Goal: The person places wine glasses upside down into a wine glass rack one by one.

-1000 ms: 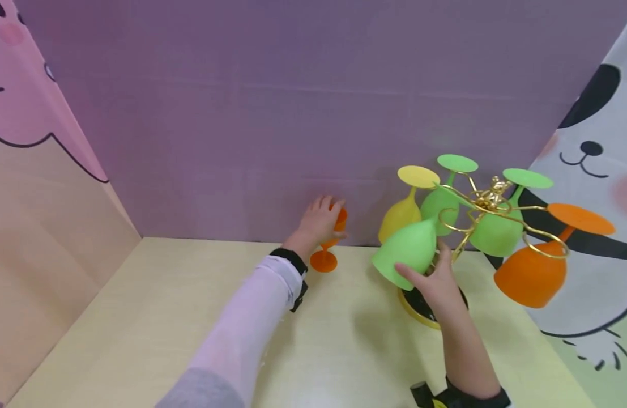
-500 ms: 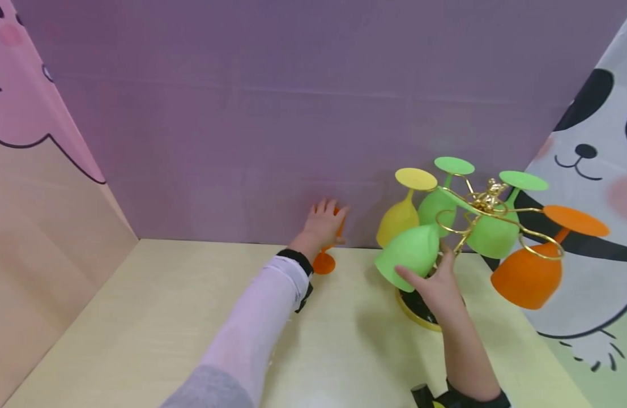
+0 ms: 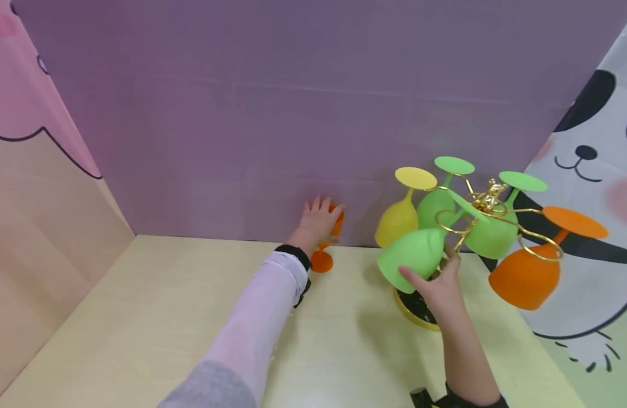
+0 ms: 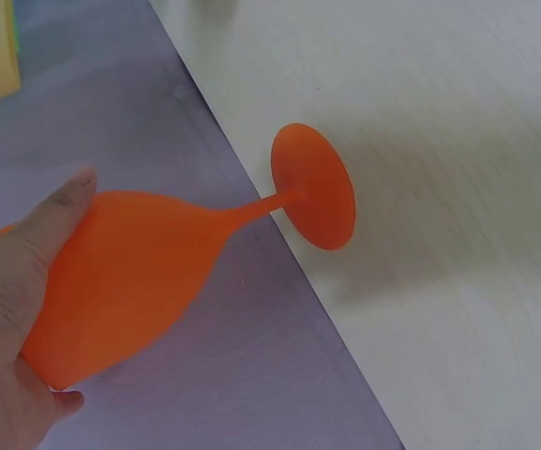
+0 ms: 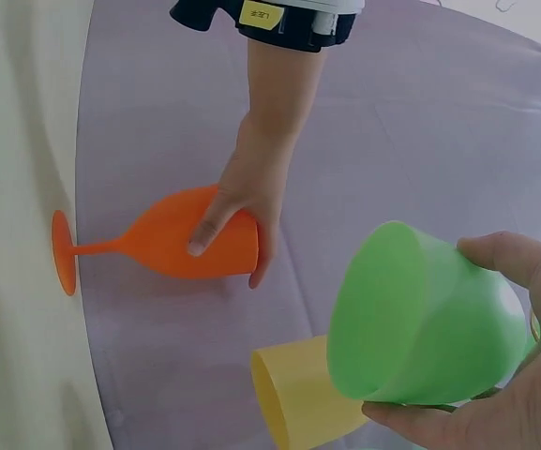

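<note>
In the head view my left hand (image 3: 315, 224) grips an orange goblet (image 3: 321, 262) by its bowl, by the back wall. The left wrist view shows the thumb along the bowl of this goblet (image 4: 139, 272); its round foot is down at the tabletop. My right hand (image 3: 438, 283) holds a light green goblet (image 3: 412, 258) by the bowl, mouth tilted down to the left. Its foot is up beside a ring of the gold rack (image 3: 489, 204). In the right wrist view thumb and fingers lie on opposite sides of the green bowl (image 5: 439, 319).
On the rack hang upside down a yellow goblet (image 3: 397, 221), two more green goblets (image 3: 435, 209) and an orange goblet (image 3: 527, 277). The rack's round black base with gold rim (image 3: 415, 311) stands on the pale table (image 3: 165, 317). A purple wall (image 3: 231, 141) closes the back.
The right hand has shifted slightly right, bringing the green goblet's foot closer to the rack's middle. The left hand stays on the orange goblet in nearly the same spot.
</note>
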Demonstrator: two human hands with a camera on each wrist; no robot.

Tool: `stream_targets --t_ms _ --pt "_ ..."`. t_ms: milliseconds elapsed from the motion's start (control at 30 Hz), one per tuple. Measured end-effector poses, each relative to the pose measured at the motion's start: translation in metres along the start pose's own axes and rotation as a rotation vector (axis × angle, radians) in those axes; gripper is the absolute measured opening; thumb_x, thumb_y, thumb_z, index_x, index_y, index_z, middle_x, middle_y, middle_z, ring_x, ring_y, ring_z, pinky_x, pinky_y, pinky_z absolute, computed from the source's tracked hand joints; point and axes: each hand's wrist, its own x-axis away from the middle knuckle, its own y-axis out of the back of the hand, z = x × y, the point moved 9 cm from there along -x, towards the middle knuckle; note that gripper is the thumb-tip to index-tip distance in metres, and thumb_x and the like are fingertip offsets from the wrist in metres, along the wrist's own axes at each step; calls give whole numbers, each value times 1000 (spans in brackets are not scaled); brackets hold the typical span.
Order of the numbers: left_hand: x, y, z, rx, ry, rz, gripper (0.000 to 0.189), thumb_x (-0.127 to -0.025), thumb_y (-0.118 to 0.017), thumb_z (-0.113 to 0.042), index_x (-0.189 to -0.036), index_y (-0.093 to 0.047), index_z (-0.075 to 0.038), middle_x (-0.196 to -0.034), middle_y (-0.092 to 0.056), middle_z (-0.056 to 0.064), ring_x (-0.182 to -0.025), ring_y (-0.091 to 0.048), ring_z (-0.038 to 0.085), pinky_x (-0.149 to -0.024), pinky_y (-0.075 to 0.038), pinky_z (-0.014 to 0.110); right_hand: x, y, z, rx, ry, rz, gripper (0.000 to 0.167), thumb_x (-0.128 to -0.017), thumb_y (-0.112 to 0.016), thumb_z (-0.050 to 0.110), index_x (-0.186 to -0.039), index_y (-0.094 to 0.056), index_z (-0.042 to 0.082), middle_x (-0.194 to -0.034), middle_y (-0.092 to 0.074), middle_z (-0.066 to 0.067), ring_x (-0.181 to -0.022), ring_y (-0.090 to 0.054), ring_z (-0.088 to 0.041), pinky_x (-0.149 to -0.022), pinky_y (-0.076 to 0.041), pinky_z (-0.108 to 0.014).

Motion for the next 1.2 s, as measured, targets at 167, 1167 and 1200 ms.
stream_targets --t_ms 167,1167,1200 --pt "1 -2 0 -5 -9 31 88 -85 -68 -50 -155 -20 -29 -159 -18 14 -146 -15 39 -119 -18 55 2 0 2 -12 26 -8 109 -86 -72 19 -151 16 14 -159 -7 -24 -141 -27 -44 -115 -31 -52" --pt "-1 -3 1 67 -44 30 82 -86 -71 -40 -153 -25 -27 -154 -26 13 -141 -25 34 -121 -19 47 23 0 -3 157 211 -206 103 -78 -80 19 -150 -7 6 -145 -28 -28 -128 -38 -44 -108 -32 -63" --pt "-1 -3 1 73 -46 30 82 -86 -71 -39 -153 -26 -27 -154 -26 13 -141 -25 34 -121 -19 46 24 0 -3 165 220 -216 103 -77 -80 18 -149 -8 5 -145 -28 -28 -128 -38 -44 -108 -32 -63"
